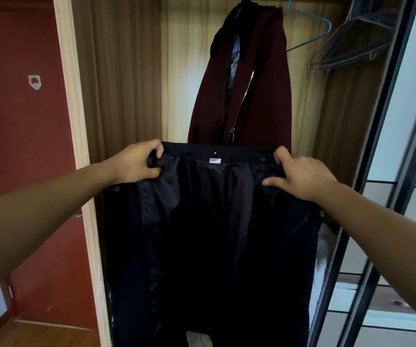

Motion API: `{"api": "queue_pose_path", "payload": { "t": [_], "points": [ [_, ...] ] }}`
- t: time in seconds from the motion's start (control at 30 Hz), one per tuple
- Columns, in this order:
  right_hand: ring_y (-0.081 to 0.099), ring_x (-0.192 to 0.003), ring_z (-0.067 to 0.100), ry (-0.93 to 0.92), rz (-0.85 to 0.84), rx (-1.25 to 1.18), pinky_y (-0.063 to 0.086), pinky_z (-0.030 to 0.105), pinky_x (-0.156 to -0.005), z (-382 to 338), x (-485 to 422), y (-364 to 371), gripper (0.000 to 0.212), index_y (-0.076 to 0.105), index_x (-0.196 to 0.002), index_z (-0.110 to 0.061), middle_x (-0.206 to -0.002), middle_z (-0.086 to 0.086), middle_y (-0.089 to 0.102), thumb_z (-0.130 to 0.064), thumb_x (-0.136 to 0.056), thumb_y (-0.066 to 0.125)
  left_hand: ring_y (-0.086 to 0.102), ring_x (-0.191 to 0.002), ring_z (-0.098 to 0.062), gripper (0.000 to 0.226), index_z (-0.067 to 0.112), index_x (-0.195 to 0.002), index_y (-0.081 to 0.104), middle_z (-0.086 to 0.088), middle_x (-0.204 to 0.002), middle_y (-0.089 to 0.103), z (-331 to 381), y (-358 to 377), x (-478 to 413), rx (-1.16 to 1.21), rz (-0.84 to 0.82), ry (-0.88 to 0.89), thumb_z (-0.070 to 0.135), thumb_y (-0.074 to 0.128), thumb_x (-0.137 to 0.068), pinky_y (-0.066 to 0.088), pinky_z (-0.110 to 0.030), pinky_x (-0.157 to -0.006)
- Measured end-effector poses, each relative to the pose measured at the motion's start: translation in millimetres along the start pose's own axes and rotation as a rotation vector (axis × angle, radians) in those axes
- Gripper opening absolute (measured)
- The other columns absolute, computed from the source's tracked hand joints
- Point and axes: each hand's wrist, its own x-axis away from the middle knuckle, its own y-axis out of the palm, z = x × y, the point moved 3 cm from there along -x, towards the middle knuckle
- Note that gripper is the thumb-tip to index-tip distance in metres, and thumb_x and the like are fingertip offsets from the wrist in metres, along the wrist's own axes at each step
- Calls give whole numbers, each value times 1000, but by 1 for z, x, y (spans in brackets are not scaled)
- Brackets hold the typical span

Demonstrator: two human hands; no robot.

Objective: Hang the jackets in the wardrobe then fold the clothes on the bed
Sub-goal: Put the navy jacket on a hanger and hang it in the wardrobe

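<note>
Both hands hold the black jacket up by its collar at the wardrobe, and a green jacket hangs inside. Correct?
Not quite. The head view shows a maroon jacket hanging inside, not a green one. Otherwise right: left hand and right hand hold the black jacket up by its collar at the wardrobe.

I counted two jackets: one maroon jacket (259, 83) on the rail and, just below and in front of it, one black jacket (214, 234), held up by two hands, the left hand (136, 161) and the right hand (302, 174). Right of the maroon jacket hung one bare blue hanger (312, 28). Farther right was a bunch of dark hangers (352, 43), too tangled to count.
</note>
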Motion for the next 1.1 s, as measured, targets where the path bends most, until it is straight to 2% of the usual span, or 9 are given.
{"api": "queue_pose_path", "payload": {
  "t": [0.07,0.13,0.3,0.4,0.57,0.73,0.87,1.03,1.1],
  "points": [
    [57,-70,26,-31,-70,103,53,43,-62,9,0,3,63,28,-105,-29,-86,1,55,-82,-79,50,54,-84,-12,47,36,-96,42,4,-95,56,-4,-2,0,-124,-105,36,27,84,-77,44,-29,-73],
    [56,-69,25,-45,-100,143,51,41,-59,14,0,5,69,28,-105,-30,-84,0,53,-89,-73,44,53,-90,-12,52,35,-99,42,6,-100,54,-5,-1,-2,-163,-159,32,38,88,-74,45,-33,-77],
    [55,-65,25,-33,-58,141,48,39,-58,21,1,7,67,27,-98,-29,-75,-1,55,-91,-74,34,54,-80,-12,47,36,-92,42,9,-88,57,-1,0,-10,-148,-95,79,58,79,-74,45,-35,-68],
    [59,-67,27,-48,-46,178,53,42,-62,33,3,8,56,27,-98,-28,-78,0,58,-82,-83,33,53,-79,-11,42,40,-93,39,12,-89,55,-1,4,-15,-219,-131,99,52,78,-80,48,-39,-69],
    [59,-68,27,-14,-58,177,56,45,-65,52,-1,6,44,26,-98,-30,-78,1,57,-69,-92,45,55,-82,-13,42,47,-103,34,11,-97,50,-4,6,-30,-371,-123,132,30,71,-91,51,-43,-74],
    [53,-60,21,36,-43,97,49,39,-56,48,-12,11,57,30,-98,-28,-67,0,53,-82,-84,37,55,-75,-14,45,40,-96,37,7,-85,57,-1,17,-42,-235,-120,40,44,80,-81,50,-42,-66],
    [50,-59,20,82,50,-11,41,36,-49,41,-33,19,55,32,-95,-27,-68,0,52,-82,-86,36,55,-64,-19,46,34,-88,43,-2,-70,59,2,27,-55,-55,13,-36,51,84,-74,43,-35,-57],
    [53,-63,28,92,210,-150,31,31,-47,24,-81,24,43,39,-97,-22,-67,-2,47,-63,-95,52,56,-72,-24,51,18,-90,45,-8,-79,62,2,27,-89,39,261,-126,45,86,-75,46,-39,-66],
    [56,-66,30,51,273,-144,39,35,-50,13,-99,28,40,42,-98,-19,-70,0,51,-57,-98,54,58,-71,-26,50,19,-88,44,-8,-78,63,-2,29,-103,35,295,-122,45,85,-76,47,-42,-68]
  ]
}}
